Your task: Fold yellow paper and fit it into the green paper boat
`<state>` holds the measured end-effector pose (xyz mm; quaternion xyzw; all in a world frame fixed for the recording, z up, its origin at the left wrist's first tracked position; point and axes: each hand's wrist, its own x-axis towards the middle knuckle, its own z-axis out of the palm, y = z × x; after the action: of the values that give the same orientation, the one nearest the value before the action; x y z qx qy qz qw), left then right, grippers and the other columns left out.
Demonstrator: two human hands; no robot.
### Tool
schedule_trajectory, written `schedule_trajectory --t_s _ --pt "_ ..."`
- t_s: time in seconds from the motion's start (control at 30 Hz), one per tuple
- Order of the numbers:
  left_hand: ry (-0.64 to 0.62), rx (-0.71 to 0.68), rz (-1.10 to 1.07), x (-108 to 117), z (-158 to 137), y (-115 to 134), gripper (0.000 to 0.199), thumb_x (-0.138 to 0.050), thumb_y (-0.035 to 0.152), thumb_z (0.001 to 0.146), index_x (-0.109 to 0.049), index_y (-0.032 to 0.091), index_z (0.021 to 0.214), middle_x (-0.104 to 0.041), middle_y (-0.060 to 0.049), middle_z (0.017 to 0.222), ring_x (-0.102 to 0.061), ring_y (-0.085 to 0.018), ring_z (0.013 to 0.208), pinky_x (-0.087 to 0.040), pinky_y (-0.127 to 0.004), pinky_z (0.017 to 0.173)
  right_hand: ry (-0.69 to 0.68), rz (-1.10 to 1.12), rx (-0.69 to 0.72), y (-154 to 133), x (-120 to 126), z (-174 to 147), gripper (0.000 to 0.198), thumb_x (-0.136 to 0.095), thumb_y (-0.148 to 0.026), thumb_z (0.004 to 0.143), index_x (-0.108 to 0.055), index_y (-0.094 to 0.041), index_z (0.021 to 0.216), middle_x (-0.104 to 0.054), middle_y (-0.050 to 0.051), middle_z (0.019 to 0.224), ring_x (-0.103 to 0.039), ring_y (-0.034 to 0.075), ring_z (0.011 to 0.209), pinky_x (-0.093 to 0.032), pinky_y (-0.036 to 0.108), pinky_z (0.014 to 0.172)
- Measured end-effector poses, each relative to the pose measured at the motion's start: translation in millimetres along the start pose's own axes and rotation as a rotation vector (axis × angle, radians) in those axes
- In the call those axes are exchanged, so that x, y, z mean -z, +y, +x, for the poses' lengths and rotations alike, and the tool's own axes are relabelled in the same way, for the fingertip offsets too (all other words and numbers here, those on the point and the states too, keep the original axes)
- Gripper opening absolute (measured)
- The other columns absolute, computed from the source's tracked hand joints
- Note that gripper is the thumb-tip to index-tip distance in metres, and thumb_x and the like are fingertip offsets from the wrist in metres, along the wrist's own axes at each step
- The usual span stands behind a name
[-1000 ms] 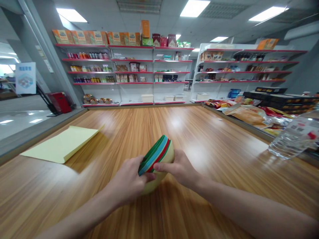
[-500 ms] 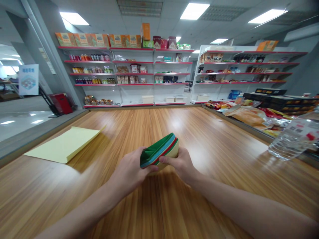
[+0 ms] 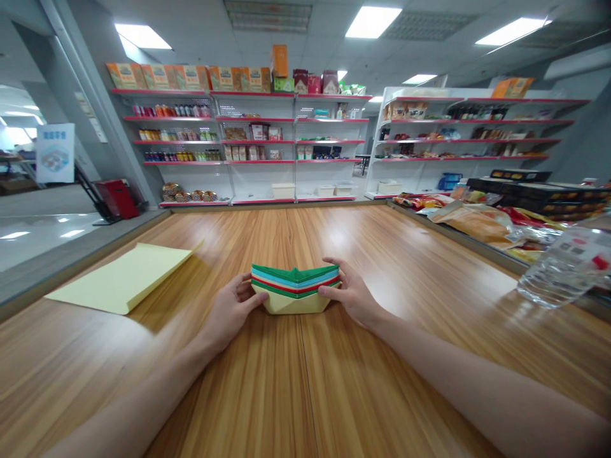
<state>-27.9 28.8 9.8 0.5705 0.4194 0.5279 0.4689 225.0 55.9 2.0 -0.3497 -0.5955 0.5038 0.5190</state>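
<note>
A folded paper boat (image 3: pixel 296 302) sits upright near the middle of the wooden table (image 3: pixel 229 394), side-on to me. Its lower hull is pale yellow, and green, red and light-blue layers are nested along its top. My left hand (image 3: pixel 236 302) pinches the left tip, thumb in front and fingers behind. At the right tip, my right hand (image 3: pixel 351 292) grips it the same way, with the index finger stretched out above. To the left lies a sheet of pale yellow paper (image 3: pixel 126 273) with a curled edge, apart from both hands.
At the right edge are a clear plastic bottle (image 3: pixel 556 273), snack packets (image 3: pixel 477 222) and stacked black boxes (image 3: pixel 539 194). Stocked shelves (image 3: pixel 258 162) stand beyond the table. A red box-shaped object (image 3: pixel 117 198) stands on the floor at the left.
The paper boat has turned from a tilted, angled pose to level and side-on. My left hand has moved left to its tip; my right hand has shifted slightly.
</note>
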Motion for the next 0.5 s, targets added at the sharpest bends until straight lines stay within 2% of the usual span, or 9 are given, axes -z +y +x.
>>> schedule_trajectory --t_s 0.13,0.3,0.5 --pt "-0.001 -0.02 -0.029 0 0 -4 0.052 -0.07 0.031 0.07 -0.05 0.012 0.115 -0.065 -0.013 0.11 -0.06 -0.025 0.103 -0.046 -0.04 0.091 0.017 -0.109 0.054 2 0 -1 0.057 -0.074 -0.028 0.066 -0.047 -0.026 0.116 -0.063 0.002 0.091 -0.061 0.02 0.085 -0.049 0.033 0.073" --pt "-0.031 -0.001 -0.007 -4 -3 3 0.053 -0.067 0.033 0.073 -0.048 0.012 0.118 -0.065 -0.013 0.108 -0.062 -0.026 0.097 -0.051 -0.039 0.08 0.081 -0.179 0.147 2 -3 -6 0.048 -0.073 -0.026 0.067 -0.047 -0.025 0.107 -0.061 0.0 0.084 -0.059 0.018 0.078 -0.049 0.031 0.067" --pt "0.019 0.088 0.038 -4 -3 1 0.061 -0.066 0.034 0.073 -0.043 0.01 0.124 -0.065 -0.014 0.107 -0.065 -0.023 0.088 -0.049 -0.04 0.085 0.214 -0.237 0.169 1 -2 -13 0.047 -0.072 -0.026 0.068 -0.048 -0.024 0.108 -0.061 0.0 0.084 -0.06 0.018 0.075 -0.05 0.03 0.063"
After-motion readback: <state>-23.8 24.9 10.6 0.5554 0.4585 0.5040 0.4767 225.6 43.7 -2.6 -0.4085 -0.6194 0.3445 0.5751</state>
